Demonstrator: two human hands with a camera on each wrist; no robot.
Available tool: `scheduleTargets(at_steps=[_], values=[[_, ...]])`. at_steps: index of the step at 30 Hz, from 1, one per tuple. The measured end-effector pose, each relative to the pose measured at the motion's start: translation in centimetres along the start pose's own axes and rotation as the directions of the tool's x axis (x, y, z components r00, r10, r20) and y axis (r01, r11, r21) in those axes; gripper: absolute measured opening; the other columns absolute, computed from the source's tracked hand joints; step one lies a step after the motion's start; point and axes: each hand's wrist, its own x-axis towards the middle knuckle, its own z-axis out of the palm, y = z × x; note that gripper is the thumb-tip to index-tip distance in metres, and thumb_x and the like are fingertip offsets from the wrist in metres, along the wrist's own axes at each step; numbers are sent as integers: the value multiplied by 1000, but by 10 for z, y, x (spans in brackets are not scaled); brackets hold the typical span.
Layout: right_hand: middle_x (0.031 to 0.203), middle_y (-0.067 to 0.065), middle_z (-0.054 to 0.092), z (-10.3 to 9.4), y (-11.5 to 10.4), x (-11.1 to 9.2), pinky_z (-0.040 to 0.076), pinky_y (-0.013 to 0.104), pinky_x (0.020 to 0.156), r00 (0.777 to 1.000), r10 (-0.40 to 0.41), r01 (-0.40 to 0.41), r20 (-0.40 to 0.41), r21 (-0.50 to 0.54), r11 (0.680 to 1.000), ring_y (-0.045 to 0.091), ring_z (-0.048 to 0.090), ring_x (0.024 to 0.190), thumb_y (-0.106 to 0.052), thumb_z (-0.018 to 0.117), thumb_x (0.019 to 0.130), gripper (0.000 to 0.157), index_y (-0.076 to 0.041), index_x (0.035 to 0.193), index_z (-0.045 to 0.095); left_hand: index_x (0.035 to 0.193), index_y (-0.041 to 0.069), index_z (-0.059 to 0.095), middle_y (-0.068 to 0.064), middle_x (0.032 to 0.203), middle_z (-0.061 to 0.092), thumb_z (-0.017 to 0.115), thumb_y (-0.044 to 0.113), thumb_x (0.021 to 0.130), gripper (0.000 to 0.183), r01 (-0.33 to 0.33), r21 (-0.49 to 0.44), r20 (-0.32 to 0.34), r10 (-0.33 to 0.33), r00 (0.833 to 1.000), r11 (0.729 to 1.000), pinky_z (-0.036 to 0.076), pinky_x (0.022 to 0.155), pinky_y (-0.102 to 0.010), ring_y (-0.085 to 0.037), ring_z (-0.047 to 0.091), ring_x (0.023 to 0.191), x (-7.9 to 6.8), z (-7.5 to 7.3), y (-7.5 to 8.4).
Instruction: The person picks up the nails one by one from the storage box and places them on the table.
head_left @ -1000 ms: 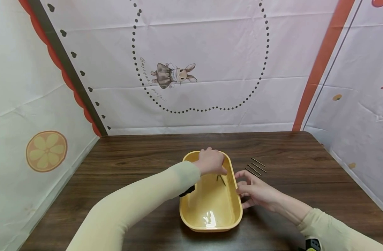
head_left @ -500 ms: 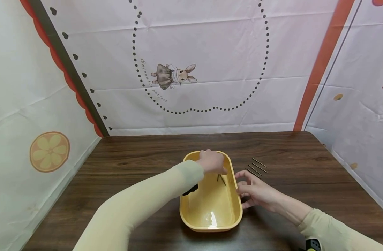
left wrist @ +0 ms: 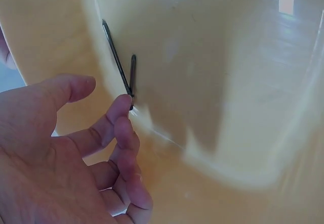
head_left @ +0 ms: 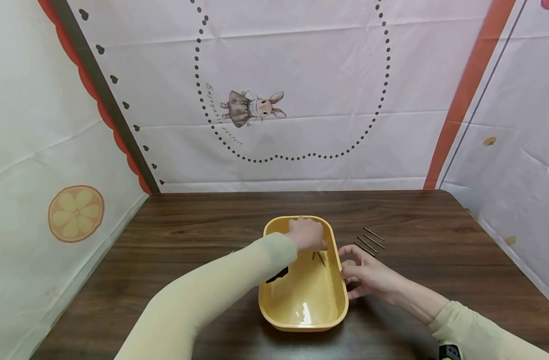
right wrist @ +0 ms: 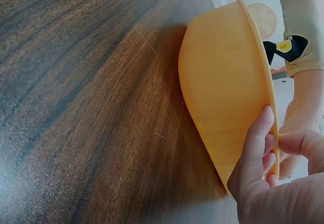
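A yellow plastic basin (head_left: 301,327) stands on the table. Inside it, in the head view, is my left hand (head_left: 308,235), near the far end. Two dark nails (left wrist: 116,57) lie on the basin floor, their heads close together. My left index fingertip is right at those heads in the left wrist view; whether it touches them I cannot tell. The left thumb stands apart, the other fingers bend loosely, and nothing is held. My right hand (right wrist: 283,193) pinches the basin's right rim (right wrist: 271,90), thumb inside and fingers against the outer wall.
Several more nails (head_left: 373,244) lie in slanting rows on the dark wooden table (head_left: 202,215), to the right of the basin. A small thin object (head_left: 233,251) peeps out behind the left sleeve. Printed white cloth (head_left: 319,65) hangs around the table's back and sides.
The left forearm has shifted slightly right and the left hand a little toward me inside the basin. A small thin object now shows beyond the sleeve. The right hand keeps its grip.
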Motion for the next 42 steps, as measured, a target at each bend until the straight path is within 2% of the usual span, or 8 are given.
scheduleTargets(at_steps=[3,8,14,18,23,30,36,42], values=[[96,1,64,0,0,0,60,34,67,1000,-8,8,10,3,1000,15,61,83,-8,55,89,54,-3,132,23,99,21,70,2,98,68,60,51,93,33,10,-29,10,-9,1000,1000,50,83,-41,-21,59,97,0,2,-1],[97,2,64,0,1,0,60,34,67,1000,-9,9,5,3,1000,15,62,83,-8,55,89,55,-3,132,22,80,18,64,2,67,47,57,50,95,36,18,-72,23,-16,1000,997,45,62,-34,-17,50,69,3,7,0],[97,2,65,-1,1,0,60,35,67,1000,-9,9,-8,-2,1000,15,62,83,-8,56,88,55,-4,132,23,87,19,65,-1,86,63,55,48,96,32,33,-47,35,-32,999,998,50,79,-42,-25,58,93,5,12,3],[96,2,65,-1,1,1,60,35,67,1000,-12,12,-9,-3,1000,15,62,82,-7,56,88,54,-4,131,23,80,20,63,0,92,66,58,47,94,32,35,-36,25,-35,999,999,50,86,-46,-26,57,101,5,16,4],[93,0,64,0,1,1,60,34,66,1000,-14,14,-3,-3,1000,14,62,81,-8,55,88,54,-4,131,23,75,19,62,1,91,65,66,41,91,28,18,-34,20,-17,1000,999,49,87,-47,-25,54,100,3,19,4],[93,0,62,0,2,1,60,34,66,1000,-10,10,-2,-1,1000,14,62,82,-8,55,89,54,-4,132,23,85,16,66,-1,91,65,66,28,90,13,8,-59,10,-8,1000,998,49,83,-45,-24,53,92,3,21,4],[95,1,63,1,2,1,60,34,66,1000,-6,6,-5,-4,1000,15,62,82,-8,55,89,54,-4,132,23,87,16,66,-2,94,66,63,26,92,11,16,-47,16,-16,1000,999,50,84,-45,-24,55,93,6,23,3],[94,1,62,1,1,1,60,33,65,1000,-3,3,-5,0,1000,14,62,82,-7,55,89,54,-4,132,23,101,16,67,-3,99,67,59,20,95,11,15,-14,30,-15,999,1000,51,84,-44,-23,56,93,5,20,0]])
